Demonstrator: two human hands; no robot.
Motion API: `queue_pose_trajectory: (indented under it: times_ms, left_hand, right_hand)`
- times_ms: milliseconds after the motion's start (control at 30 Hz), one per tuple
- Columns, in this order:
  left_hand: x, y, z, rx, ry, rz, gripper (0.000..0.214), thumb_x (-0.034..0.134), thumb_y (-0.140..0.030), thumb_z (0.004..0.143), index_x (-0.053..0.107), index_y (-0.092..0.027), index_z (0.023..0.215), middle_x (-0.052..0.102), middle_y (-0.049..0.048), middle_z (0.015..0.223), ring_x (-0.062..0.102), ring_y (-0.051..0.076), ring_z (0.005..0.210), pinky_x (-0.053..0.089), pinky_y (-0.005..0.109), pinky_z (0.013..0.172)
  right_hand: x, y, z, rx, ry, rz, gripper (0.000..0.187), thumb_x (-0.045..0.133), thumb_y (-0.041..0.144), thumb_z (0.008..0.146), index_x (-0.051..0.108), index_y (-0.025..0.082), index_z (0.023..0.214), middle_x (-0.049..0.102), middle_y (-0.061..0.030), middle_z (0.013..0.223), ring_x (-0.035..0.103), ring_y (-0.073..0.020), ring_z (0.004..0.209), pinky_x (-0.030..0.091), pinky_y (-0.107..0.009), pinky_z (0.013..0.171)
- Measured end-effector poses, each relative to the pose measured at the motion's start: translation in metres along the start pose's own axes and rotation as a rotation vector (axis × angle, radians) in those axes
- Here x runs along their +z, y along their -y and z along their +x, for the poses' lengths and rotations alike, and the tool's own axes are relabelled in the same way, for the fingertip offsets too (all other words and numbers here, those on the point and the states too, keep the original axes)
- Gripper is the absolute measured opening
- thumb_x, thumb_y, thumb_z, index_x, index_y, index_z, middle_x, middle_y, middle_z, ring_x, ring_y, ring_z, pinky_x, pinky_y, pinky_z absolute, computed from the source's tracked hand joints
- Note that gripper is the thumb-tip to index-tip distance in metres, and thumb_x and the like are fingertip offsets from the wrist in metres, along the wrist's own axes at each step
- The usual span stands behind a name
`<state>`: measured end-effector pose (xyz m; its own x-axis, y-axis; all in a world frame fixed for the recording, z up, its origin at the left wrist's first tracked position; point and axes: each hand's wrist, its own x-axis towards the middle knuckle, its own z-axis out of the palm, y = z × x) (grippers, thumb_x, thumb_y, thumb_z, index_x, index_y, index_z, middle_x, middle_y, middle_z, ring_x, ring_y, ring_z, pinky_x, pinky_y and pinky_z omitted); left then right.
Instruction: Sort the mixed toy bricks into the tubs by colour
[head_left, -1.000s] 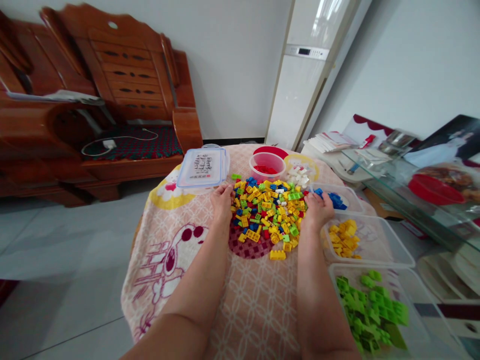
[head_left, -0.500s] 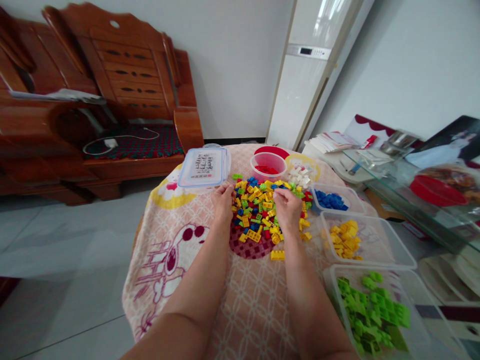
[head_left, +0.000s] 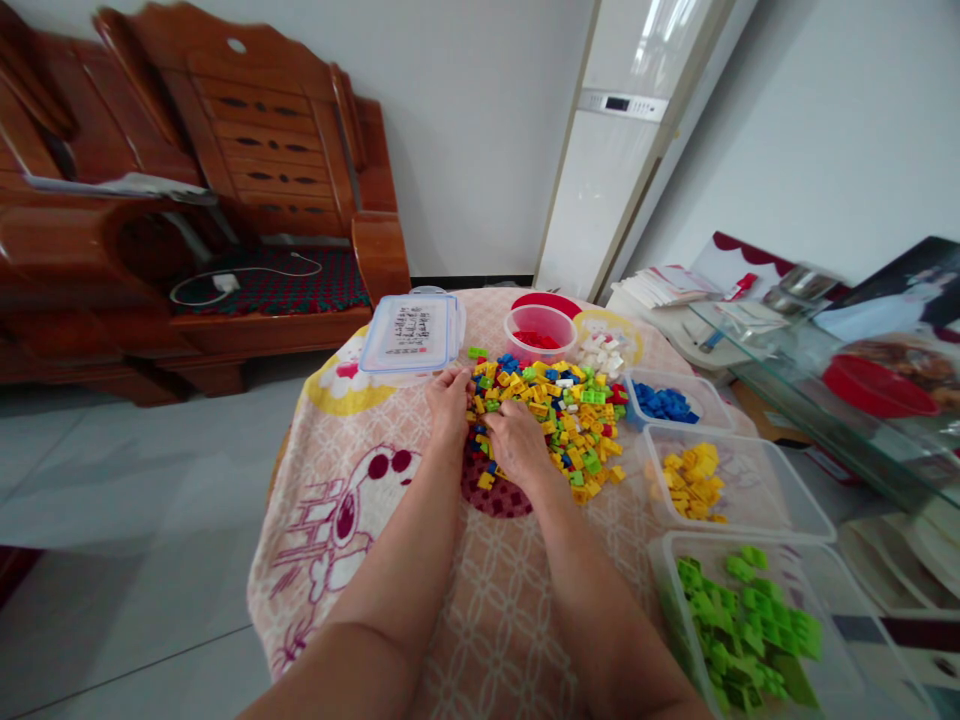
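Observation:
A mixed pile of toy building bricks (head_left: pixel 574 425), mostly yellow with green, blue, red and white ones, lies on the cloth-covered table (head_left: pixel 495 610). At the pile's left edge my left hand (head_left: pixel 448 402) is closed, fingers bent inward; what they hold, if anything, is too small to make out. My right hand (head_left: pixel 519 442) reaches over the left part of the pile, close to my left hand. Its fingers are drawn together among the bricks, and their tips are partly hidden.
A round tub (head_left: pixel 540 335) of red bricks stands behind the pile, beside loose white bricks (head_left: pixel 600 355). To the right are boxes of blue (head_left: pixel 664 402), yellow (head_left: pixel 694 482) and green bricks (head_left: pixel 750 625). A lidded container (head_left: pixel 414 335) sits back left; a glass shelf (head_left: pixel 810 400) is at right.
My right hand has moved left across the pile, towards my left hand, uncovering bricks on the right. The yellow brick lying apart in front no longer shows there. My left hand stays nearly in place.

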<state>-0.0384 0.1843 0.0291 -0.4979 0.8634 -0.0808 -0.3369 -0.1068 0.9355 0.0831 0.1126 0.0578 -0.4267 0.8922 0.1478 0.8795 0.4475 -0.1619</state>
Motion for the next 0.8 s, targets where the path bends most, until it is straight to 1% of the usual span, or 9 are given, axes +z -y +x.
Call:
queue_pose_trajectory:
  times_ms: [100,200,267,367,500,633,800]
  left_hand:
    - [0.0006,-0.0012,-0.001,-0.012,0.01,0.007,0.009,0.064,-0.023,0.07,0.069,-0.015,0.071,0.051,-0.006,0.049,0.034,0.006,0.041,0.025,0.02,0.042]
    - [0.0009,-0.0026,-0.0018,-0.015,0.013,0.017,0.01,0.064,-0.023,0.07,0.069,-0.014,0.072,0.052,-0.006,0.05,0.034,0.006,0.041,0.025,0.019,0.042]
    - [0.0009,-0.0025,-0.0017,-0.017,0.003,0.024,0.01,0.064,-0.023,0.07,0.069,-0.014,0.072,0.052,-0.006,0.05,0.035,0.006,0.041,0.026,0.019,0.042]
    - [0.0009,-0.0014,-0.0006,-0.015,-0.009,0.021,0.008,0.065,-0.022,0.07,0.068,-0.015,0.071,0.053,-0.0061,0.05,0.035,0.006,0.041,0.026,0.019,0.042]
    - [0.001,-0.0019,-0.0003,-0.013,-0.01,0.02,0.009,0.065,-0.022,0.07,0.068,-0.014,0.071,0.052,-0.0059,0.049,0.035,0.006,0.041,0.025,0.019,0.042]
    - [0.0009,-0.0037,-0.0015,-0.013,0.0,0.022,0.008,0.065,-0.022,0.07,0.069,-0.014,0.07,0.052,-0.006,0.049,0.035,0.006,0.04,0.025,0.019,0.042]
    - [0.0003,-0.0014,-0.0004,-0.022,0.008,0.015,0.01,0.065,-0.022,0.071,0.07,-0.015,0.072,0.052,-0.0061,0.05,0.034,0.005,0.04,0.026,0.019,0.041]
  right_hand:
    - [-0.0005,-0.0008,0.0011,0.007,0.039,0.002,0.026,0.052,0.021,0.099,0.075,0.019,0.111,0.065,-0.0119,0.11,0.056,-0.0258,0.11,0.044,-0.034,0.095]
    - [0.0006,-0.0006,0.0023,0.011,0.04,0.005,0.023,0.056,0.026,0.099,0.075,0.018,0.109,0.065,-0.0115,0.109,0.056,-0.0261,0.11,0.044,-0.034,0.095]
    - [0.0018,-0.0006,0.0026,0.012,0.029,0.003,0.024,0.053,0.024,0.1,0.076,0.018,0.105,0.066,-0.0112,0.106,0.057,-0.0257,0.108,0.044,-0.033,0.093]
    - [0.0033,-0.0015,0.0027,0.016,0.01,0.015,0.028,0.047,0.017,0.1,0.076,0.018,0.1,0.066,-0.0108,0.104,0.057,-0.0242,0.106,0.043,-0.031,0.091]
    - [0.0055,-0.0036,0.003,0.029,-0.02,0.051,0.027,0.048,0.014,0.098,0.074,0.018,0.098,0.067,-0.0101,0.101,0.057,-0.0233,0.104,0.043,-0.03,0.089]
    - [0.0076,-0.0038,0.0029,-0.004,-0.048,0.078,0.027,0.048,0.017,0.1,0.075,0.019,0.102,0.066,-0.0092,0.101,0.057,-0.0227,0.104,0.042,-0.029,0.09]
    - [0.0053,0.0014,0.0019,-0.037,0.021,0.061,0.027,0.052,0.022,0.099,0.076,0.022,0.113,0.065,-0.0095,0.103,0.056,-0.0241,0.104,0.042,-0.032,0.092]
